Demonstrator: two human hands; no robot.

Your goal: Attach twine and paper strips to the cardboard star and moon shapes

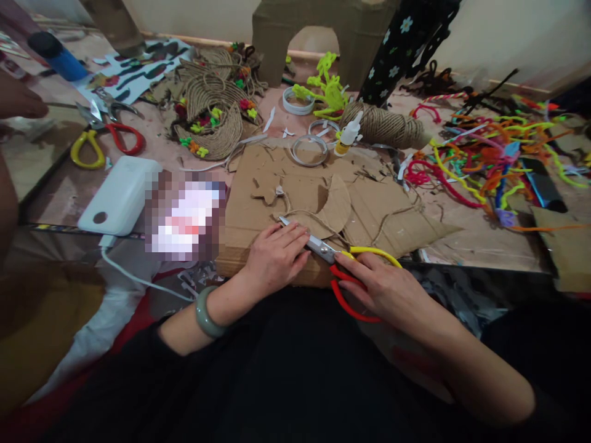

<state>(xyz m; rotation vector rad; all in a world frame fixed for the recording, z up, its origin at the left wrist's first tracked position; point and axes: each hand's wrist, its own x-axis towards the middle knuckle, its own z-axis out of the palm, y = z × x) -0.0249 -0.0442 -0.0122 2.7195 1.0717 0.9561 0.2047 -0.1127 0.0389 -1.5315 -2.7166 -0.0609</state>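
Observation:
My right hand (383, 283) holds a pair of scissors (323, 249) by their red and yellow handles, blades pointing up and left. The blades lie over the near part of the brown cardboard (286, 166). My left hand (277, 258) rests at the cardboard's near edge, its fingers together and touching the blades; whether something is pinched beneath them is hidden. Just beyond the blades are a curved cardboard piece (339, 206), a small cardboard cutout (264, 192) and a thin twine (318, 216).
A white power bank (120, 195) with a cable sits left, beside a blurred-out rectangle. Behind are coiled twine (210, 104), a twine roll (388, 126) and a glue bottle (348, 136). Pipe cleaners (494, 154) lie right. Another person's hand (21, 98) is far left.

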